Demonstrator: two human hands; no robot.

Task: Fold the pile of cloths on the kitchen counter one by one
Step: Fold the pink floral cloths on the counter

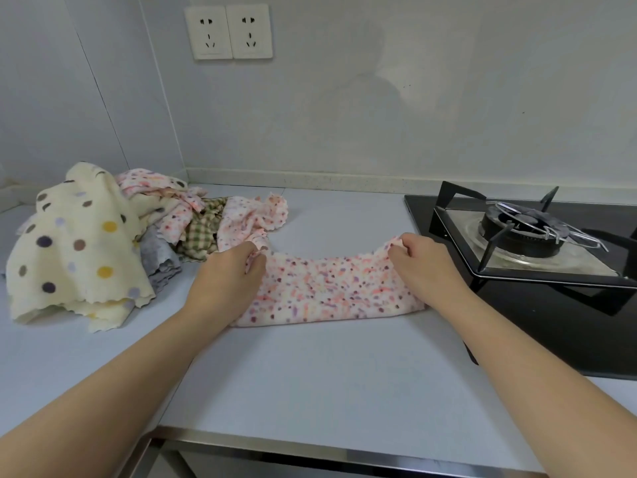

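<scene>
A pink speckled cloth [327, 291] lies stretched across the middle of the grey counter [327, 384], doubled over along its near edge. My left hand [229, 274] pinches its far left corner. My right hand [424, 263] pinches its far right corner. To the left sits the pile of cloths [113, 236]: a cream one with large coloured dots on top, a grey one, a green checked one and more pink speckled ones, all crumpled.
A black gas hob [537, 243] with a pan support and burner takes up the counter's right side, close to my right hand. Two wall sockets [227, 31] are on the wall behind. The counter's metal front edge [310, 446] runs along the bottom.
</scene>
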